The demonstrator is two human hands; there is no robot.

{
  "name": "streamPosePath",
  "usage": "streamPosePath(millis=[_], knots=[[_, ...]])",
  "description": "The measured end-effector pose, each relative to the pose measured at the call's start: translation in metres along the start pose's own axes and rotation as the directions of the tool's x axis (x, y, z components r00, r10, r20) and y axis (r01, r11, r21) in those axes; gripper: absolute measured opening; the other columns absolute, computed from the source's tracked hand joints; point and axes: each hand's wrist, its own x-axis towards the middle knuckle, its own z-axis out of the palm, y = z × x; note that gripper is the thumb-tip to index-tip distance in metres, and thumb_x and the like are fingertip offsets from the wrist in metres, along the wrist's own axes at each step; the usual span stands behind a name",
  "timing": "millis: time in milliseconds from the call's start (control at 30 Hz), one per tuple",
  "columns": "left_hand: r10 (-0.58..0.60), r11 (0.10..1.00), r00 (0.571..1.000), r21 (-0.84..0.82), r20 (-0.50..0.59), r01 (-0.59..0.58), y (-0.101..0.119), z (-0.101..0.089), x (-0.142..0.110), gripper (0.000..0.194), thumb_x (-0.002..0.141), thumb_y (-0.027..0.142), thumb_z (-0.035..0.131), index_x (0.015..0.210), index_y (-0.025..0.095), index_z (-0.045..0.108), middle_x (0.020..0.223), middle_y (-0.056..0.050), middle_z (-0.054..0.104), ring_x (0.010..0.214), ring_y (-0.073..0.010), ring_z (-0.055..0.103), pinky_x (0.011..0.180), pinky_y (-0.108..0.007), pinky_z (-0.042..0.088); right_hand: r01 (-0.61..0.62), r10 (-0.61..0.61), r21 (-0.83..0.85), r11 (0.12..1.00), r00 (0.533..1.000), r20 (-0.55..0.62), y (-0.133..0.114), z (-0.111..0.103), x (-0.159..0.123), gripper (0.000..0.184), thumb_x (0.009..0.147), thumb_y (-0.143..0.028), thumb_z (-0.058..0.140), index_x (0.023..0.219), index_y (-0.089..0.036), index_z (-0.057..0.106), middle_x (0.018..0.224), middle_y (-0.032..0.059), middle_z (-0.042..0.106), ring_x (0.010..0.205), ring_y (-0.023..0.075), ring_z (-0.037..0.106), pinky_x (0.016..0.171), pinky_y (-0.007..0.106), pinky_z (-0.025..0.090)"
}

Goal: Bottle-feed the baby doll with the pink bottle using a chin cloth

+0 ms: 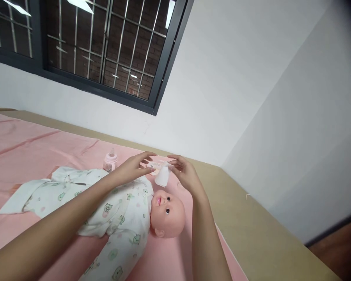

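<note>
My right hand (185, 173) pinches a white tissue (163, 176) between thumb and fingers, and the tissue hangs down above the doll's head. My left hand (137, 166) is held to the left of the tissue, thumb and fingers apart, with nothing visible in it. Behind the hands lies a small tissue packet (154, 167) with a pale printed cover, partly hidden by the fingers and the tissue. A bald baby doll (168, 218) lies on its back beneath my arms, dressed in a white outfit (125, 210) with green and pink prints.
A baby bottle (110, 160) with a pink collar stands beyond the doll's body. A pink blanket (11, 156) covers most of the tan surface (236, 203). White walls (222, 70) and a dark-framed barred window (105, 47) rise behind.
</note>
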Motion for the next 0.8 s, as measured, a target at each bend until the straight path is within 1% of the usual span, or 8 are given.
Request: streamPosePath(millis=[133,233,333,400,533,667,733,800], knots=[[0.119,0.99,0.993,0.081,-0.016,-0.117,-0.002,-0.002,0.0,0.058,0.082,0.048,0.067,0.133,0.025,0.052,0.14,-0.006,0.05,0.128,-0.0255,0.046,0.106,-0.037,0.038,0.09,-0.084,-0.058,0.994,0.991,0.103,-0.027,0.008,-0.012,0.035,0.083,-0.017,0.057,0.116,-0.022,0.066,0.093,0.0031,0.072,0.09,0.016,0.065,0.09,0.033,0.048],[0.149,0.983,0.989,0.109,0.002,-0.148,0.002,-0.004,-0.001,0.054,0.08,0.049,0.071,0.126,0.025,0.057,0.136,-0.004,0.054,0.127,-0.0259,0.047,0.107,-0.037,0.036,0.136,-0.126,-0.072,0.988,0.983,0.134,-0.041,0.009,-0.019,0.035,0.084,-0.016,0.057,0.117,-0.024,0.067,0.094,0.0029,0.072,0.091,0.0159,0.065,0.089,0.032,0.048],[0.115,0.991,0.992,0.066,0.053,-0.119,0.007,-0.007,-0.001,0.042,0.078,0.05,0.071,0.107,0.021,0.064,0.119,-0.004,0.064,0.114,-0.0271,0.056,0.099,-0.036,0.042,0.158,-0.148,-0.063,0.985,0.979,0.142,-0.047,0.007,-0.022,0.033,0.086,-0.02,0.059,0.117,-0.024,0.067,0.096,0.0032,0.072,0.091,0.0159,0.065,0.09,0.032,0.049],[0.08,0.997,0.993,0.012,0.085,-0.081,0.008,-0.007,-0.001,0.039,0.077,0.049,0.072,0.101,0.019,0.064,0.11,-0.004,0.067,0.105,-0.027,0.06,0.092,-0.035,0.046,0.157,-0.151,-0.04,0.987,0.979,0.138,-0.047,0.005,-0.023,0.03,0.086,-0.023,0.061,0.116,-0.023,0.067,0.095,0.0037,0.071,0.091,0.0161,0.065,0.09,0.033,0.049],[0.035,0.996,0.992,-0.081,0.121,-0.026,0.006,-0.008,0.0,0.04,0.074,0.046,0.075,0.1,0.017,0.066,0.105,-0.005,0.068,0.098,-0.0259,0.063,0.08,-0.03,0.048,0.141,-0.141,0.014,0.99,0.983,0.114,-0.043,0.0,-0.021,0.027,0.085,-0.029,0.064,0.111,-0.021,0.068,0.092,0.0045,0.071,0.088,0.0164,0.065,0.09,0.033,0.05],[-0.038,0.991,0.982,-0.122,0.188,0.061,0.006,-0.011,-0.002,0.04,0.074,0.053,0.074,0.079,0.014,0.067,0.078,-0.003,0.066,0.074,-0.022,0.062,0.059,-0.025,0.043,0.089,-0.099,0.094,0.992,0.989,0.108,-0.035,-0.003,-0.018,0.033,0.082,-0.035,0.069,0.111,-0.021,0.067,0.094,0.0055,0.07,0.09,0.0168,0.065,0.087,0.032,0.05],[-0.012,0.987,0.98,-0.154,0.197,0.043,0.01,-0.013,-0.004,0.039,0.074,0.053,0.073,0.083,0.015,0.07,0.086,-0.005,0.068,0.082,-0.0241,0.064,0.066,-0.028,0.047,0.047,-0.063,0.142,0.989,0.992,0.108,-0.027,-0.004,-0.014,0.037,0.08,-0.038,0.072,0.112,-0.021,0.066,0.094,0.0055,0.071,0.091,0.0168,0.065,0.087,0.032,0.05],[0.056,0.986,0.981,-0.166,0.187,-0.025,0.015,-0.015,-0.006,0.036,0.075,0.051,0.073,0.09,0.018,0.073,0.109,-0.007,0.067,0.106,-0.0288,0.06,0.085,-0.033,0.05,0.001,-0.02,0.193,0.981,0.995,0.094,-0.015,-0.007,-0.01,0.04,0.078,-0.041,0.073,0.112,-0.02,0.066,0.094,0.0056,0.071,0.091,0.0168,0.064,0.088,0.033,0.049]])
